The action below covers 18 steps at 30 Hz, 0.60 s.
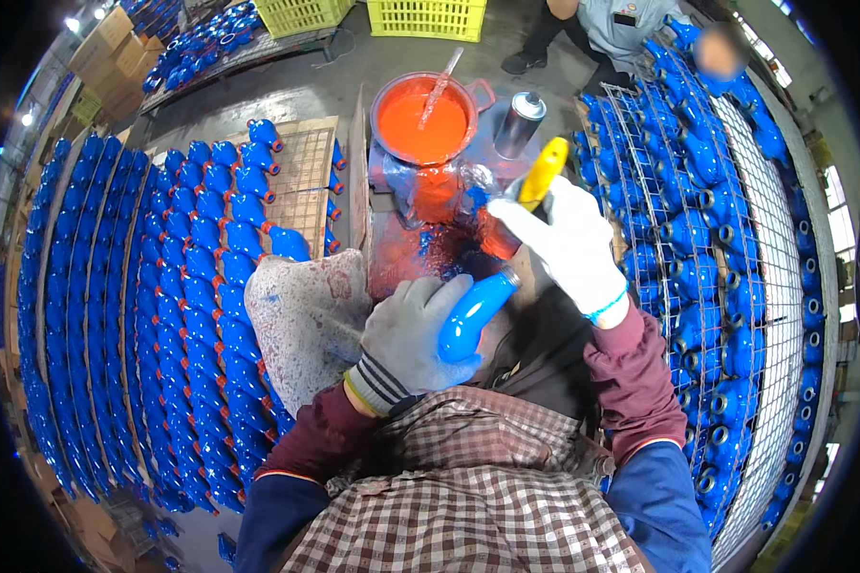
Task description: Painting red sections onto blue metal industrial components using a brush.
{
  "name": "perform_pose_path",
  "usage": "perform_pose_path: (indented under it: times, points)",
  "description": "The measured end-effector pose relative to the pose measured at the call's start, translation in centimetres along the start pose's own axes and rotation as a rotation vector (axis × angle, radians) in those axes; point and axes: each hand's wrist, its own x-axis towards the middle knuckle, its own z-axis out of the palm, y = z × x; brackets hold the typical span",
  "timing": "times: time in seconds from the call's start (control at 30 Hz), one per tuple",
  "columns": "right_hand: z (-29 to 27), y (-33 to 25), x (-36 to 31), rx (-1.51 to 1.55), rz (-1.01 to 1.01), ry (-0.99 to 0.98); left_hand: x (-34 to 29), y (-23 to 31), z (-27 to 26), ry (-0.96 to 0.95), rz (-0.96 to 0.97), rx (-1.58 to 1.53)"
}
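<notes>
My left hand (416, 329), in a grey knit glove, is closed around a glossy blue bottle-shaped part (470, 320). The part is tilted, its bare metal neck pointing up and to the right. In a white glove, my right hand (573, 239) grips a yellow-handled paintbrush (544, 174). Orange-red paint covers the brush's lower end, just above the part's neck; whether they touch I cannot tell. Beyond both hands, a pot (422, 119) of orange paint holds a clear stirring stick (441, 88). A spray can (520, 124) stands to the pot's right.
Rows of blue parts with orange ends (201, 258) fill racks on my left. More blue parts (688, 239) with bare metal ends lie on wire racks (764, 239) at right. A paint-spotted cloth (306, 320) lies beside my left hand. Yellow crates (425, 17) and another person (621, 33) are farther off.
</notes>
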Motion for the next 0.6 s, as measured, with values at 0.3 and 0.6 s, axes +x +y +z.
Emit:
perform_pose_path:
  times: [0.3, 0.6]
  points:
    - [-2.0, -1.8, -1.2, -0.142, -0.043, -0.016, 0.1, 0.3, 0.1, 0.003, -0.056, 0.050]
    - [-1.1, -1.0, -6.0, 0.852, 0.315, 0.221, -1.6, -2.5, 2.2, -0.079, -0.298, -1.603]
